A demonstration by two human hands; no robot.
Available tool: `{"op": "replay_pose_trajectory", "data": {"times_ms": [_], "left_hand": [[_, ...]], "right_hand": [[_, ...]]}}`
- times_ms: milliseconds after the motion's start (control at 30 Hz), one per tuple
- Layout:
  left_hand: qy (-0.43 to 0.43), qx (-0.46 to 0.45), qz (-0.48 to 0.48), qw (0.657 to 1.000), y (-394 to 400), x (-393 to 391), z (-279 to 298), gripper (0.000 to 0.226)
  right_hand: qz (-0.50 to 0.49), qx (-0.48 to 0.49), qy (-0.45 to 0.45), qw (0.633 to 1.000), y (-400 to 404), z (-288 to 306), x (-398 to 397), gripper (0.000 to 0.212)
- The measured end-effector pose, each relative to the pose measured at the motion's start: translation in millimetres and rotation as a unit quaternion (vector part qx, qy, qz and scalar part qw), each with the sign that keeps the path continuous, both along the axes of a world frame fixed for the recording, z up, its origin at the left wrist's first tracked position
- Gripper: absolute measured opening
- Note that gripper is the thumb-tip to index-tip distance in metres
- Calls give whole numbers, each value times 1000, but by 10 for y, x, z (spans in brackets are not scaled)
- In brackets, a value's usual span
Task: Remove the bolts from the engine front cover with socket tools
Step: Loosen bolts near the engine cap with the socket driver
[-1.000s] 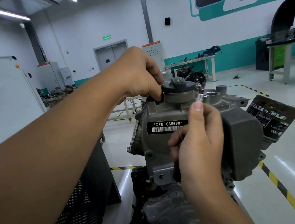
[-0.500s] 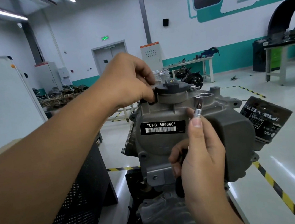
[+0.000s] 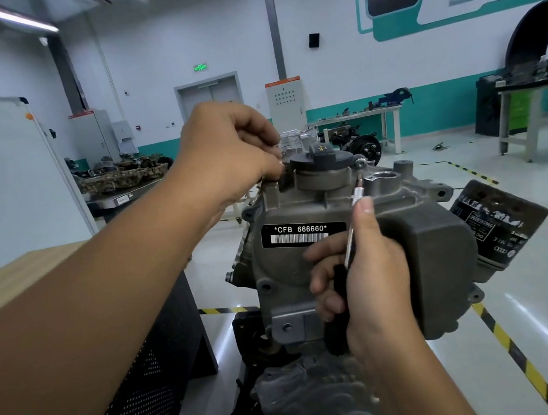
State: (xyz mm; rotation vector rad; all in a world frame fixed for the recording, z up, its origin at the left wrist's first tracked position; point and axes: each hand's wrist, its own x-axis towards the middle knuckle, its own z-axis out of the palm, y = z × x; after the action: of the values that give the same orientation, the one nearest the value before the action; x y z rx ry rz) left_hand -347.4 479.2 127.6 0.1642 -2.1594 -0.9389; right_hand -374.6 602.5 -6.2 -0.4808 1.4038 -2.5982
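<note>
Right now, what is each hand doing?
Left hand: fingers pinched at the engine's top edge; what they hold is hidden.
Right hand: gripping a socket driver.

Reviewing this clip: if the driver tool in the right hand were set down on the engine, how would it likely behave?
The driver tool looks rigid: a thin metal shaft on a black handle, gripped by the right hand. Its round shape suggests it would probably roll. The engine front cover offers sloped, uneven metal, so it would likely slide off.
</note>
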Motion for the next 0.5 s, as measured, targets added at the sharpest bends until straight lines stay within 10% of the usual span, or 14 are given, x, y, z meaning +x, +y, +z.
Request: {"op": "replay_pose_trajectory", "data": {"times_ms": [500], "left_hand": [[-15, -11, -57, 998, -177, 64, 34, 30]], "right_hand": [[-24, -43, -17, 999, -76, 4, -5, 85]]}}
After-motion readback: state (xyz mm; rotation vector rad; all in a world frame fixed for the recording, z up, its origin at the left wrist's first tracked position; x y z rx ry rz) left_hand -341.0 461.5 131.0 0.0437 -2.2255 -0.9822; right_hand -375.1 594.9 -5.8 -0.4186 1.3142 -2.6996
